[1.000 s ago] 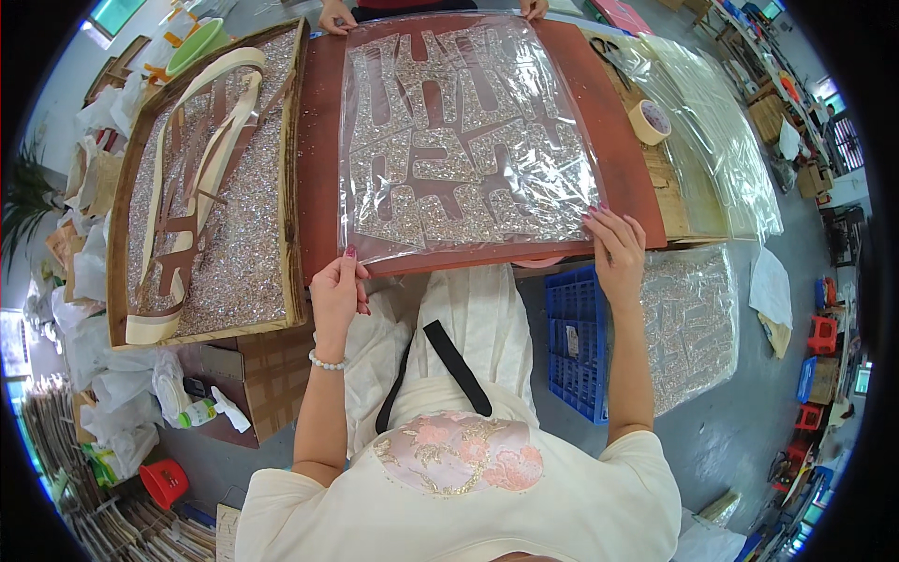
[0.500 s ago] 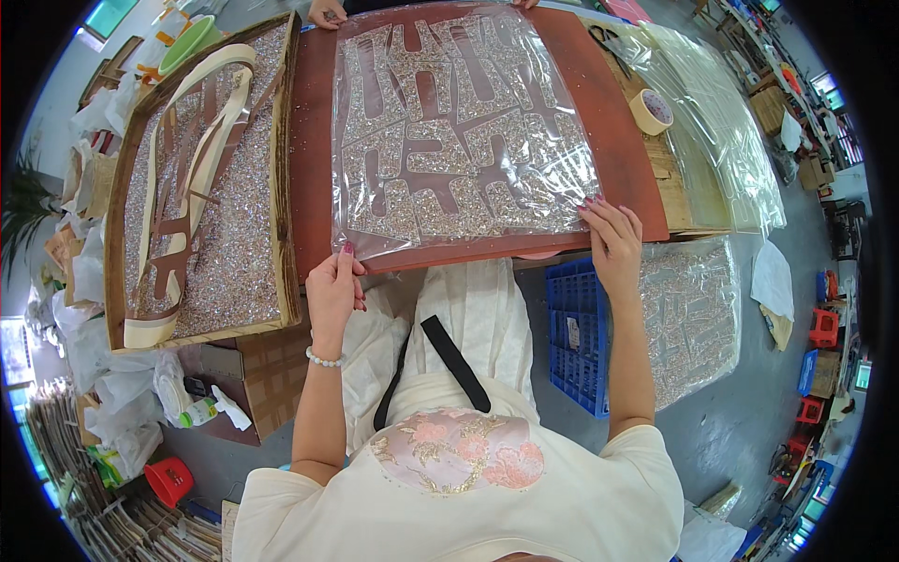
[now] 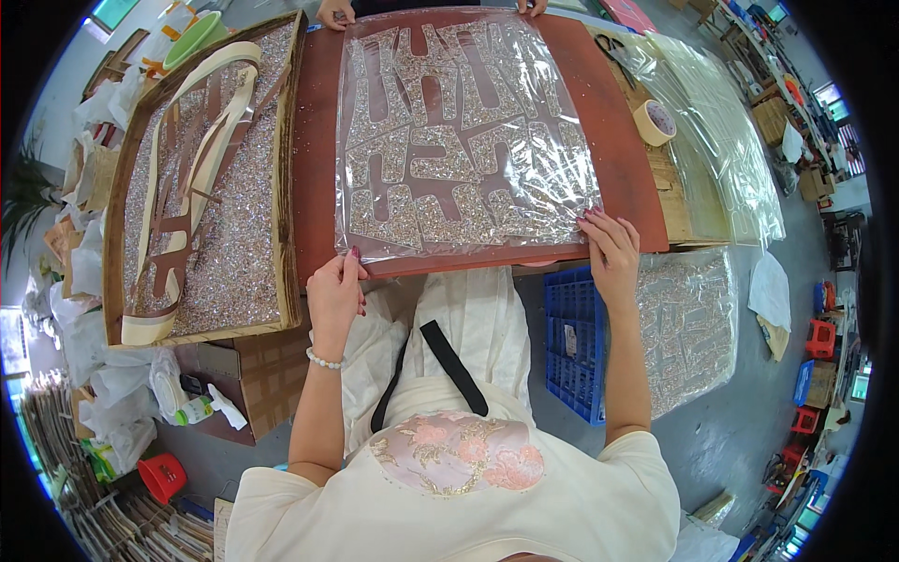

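Note:
A clear plastic film sheet (image 3: pixel 552 103) lies over glittering stones laid out in cut-out shapes, on a reddish-brown board (image 3: pixel 314 169) in front of me. My left hand (image 3: pixel 335 286) pinches the sheet's near left corner between thumb and fingers. At the near right corner, my right hand (image 3: pixel 613 245) grips the sheet's edge, thumb hidden beneath. At the far edge another person's hands touch the sheet, one hand (image 3: pixel 334 13) at its left corner and the other (image 3: pixel 532 7) toward its right.
To the left, a wooden tray (image 3: pixel 287 187) holds loose stones and a cream-edged brown stencil (image 3: pixel 173 225). A tape roll (image 3: pixel 654 123), scissors (image 3: pixel 613 54) and stacked clear sheets (image 3: pixel 721 140) lie to the right. A blue crate (image 3: pixel 573 342) and another stone-patterned sheet (image 3: pixel 688 328) sit lower right.
The sheet lies straighter and flatter, its near left corner shifted slightly left. Both my hands keep their hold on the near corners. The other person's right-side hand shows more.

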Action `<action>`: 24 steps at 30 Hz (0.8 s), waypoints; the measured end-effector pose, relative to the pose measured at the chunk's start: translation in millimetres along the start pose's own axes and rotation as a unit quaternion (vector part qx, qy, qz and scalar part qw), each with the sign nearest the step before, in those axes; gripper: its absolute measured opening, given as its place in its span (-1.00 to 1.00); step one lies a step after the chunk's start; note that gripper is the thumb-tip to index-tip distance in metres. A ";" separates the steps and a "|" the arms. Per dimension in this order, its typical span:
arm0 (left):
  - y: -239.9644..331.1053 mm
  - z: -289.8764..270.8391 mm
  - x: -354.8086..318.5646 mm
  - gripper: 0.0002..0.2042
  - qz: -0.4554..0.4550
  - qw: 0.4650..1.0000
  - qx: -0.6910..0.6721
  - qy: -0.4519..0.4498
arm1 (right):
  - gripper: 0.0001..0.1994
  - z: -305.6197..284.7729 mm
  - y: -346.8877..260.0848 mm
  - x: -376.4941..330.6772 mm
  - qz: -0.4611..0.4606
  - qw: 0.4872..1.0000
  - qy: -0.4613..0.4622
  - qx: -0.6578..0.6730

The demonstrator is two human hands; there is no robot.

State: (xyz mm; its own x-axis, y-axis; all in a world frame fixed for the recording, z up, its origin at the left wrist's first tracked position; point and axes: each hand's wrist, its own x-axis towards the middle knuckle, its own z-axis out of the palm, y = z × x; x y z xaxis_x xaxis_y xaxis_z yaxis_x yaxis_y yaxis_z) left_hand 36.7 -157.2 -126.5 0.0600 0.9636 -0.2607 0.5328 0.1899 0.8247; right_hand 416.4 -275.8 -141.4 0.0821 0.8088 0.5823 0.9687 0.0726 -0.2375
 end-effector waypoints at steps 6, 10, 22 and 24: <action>4.5 -3.5 1.5 -0.58 0.051 0.974 0.216 0.047 | -0.70 -10.7 -4.0 0.3 0.006 0.999 -0.037 0.011; 1.8 -7.0 -1.1 -0.59 0.077 0.959 0.262 0.080 | -0.58 -16.2 -12.9 -11.4 0.011 0.993 -0.120 0.002; -6.3 -27.3 -32.6 -0.57 0.067 0.967 0.236 0.071 | -0.45 -18.6 -30.1 -44.9 0.029 0.997 -0.071 -0.013; -4.9 -19.7 -41.1 -0.60 0.114 0.967 0.212 0.080 | -0.57 -24.3 -21.2 -50.9 -0.011 1.000 0.014 0.000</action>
State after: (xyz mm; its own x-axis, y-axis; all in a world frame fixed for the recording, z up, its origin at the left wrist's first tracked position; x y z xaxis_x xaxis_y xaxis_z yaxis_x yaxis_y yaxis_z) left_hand 15.0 -194.0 -110.0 0.1033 0.9946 0.0131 0.8218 -0.0928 0.5621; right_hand 397.3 -332.7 -147.1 0.0668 0.7904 0.6089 0.9705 0.0902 -0.2237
